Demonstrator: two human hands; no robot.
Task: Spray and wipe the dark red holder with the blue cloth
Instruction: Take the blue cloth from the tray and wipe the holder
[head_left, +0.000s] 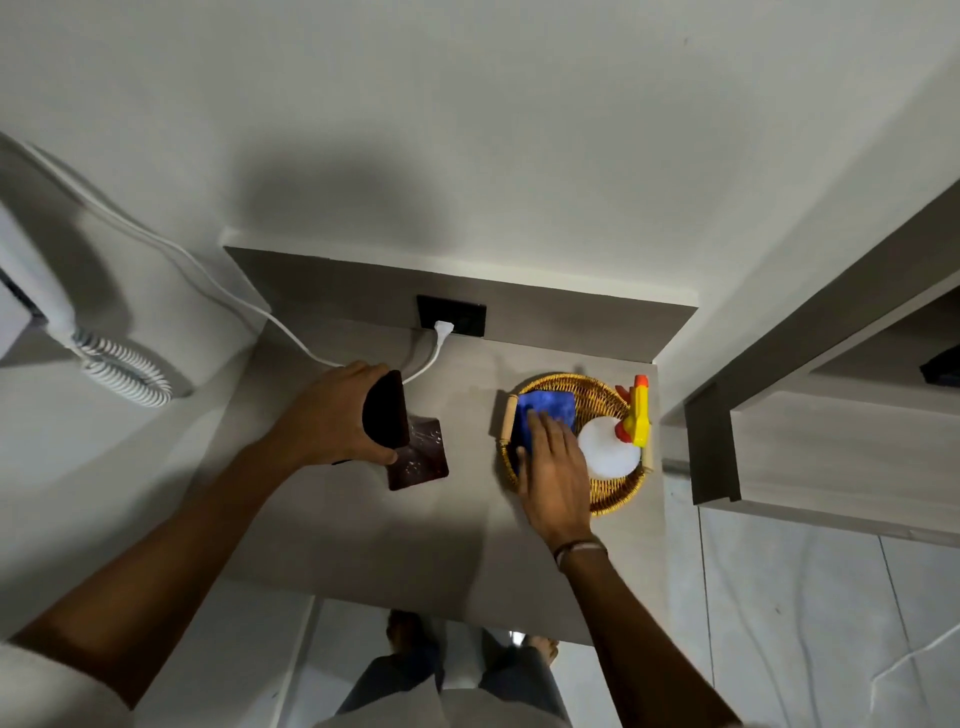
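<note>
The dark red holder (410, 441) stands on the grey table top, its flat base glistening with droplets. My left hand (332, 415) grips its upright dark back panel from the left. The blue cloth (545, 408) lies folded in the woven basket (613, 493) to the right. My right hand (553, 467) rests flat on the cloth, fingers spread over its near half; a firm grip cannot be made out. A white spray bottle (608, 452) with a yellow and orange trigger head lies in the basket just right of that hand.
A white cable (431, 353) runs from a black wall socket (451, 314) behind the holder. A wall phone with a coiled cord (124, 371) hangs at the left. Grey shelving (810, 457) stands to the right. My feet show below the table's front edge.
</note>
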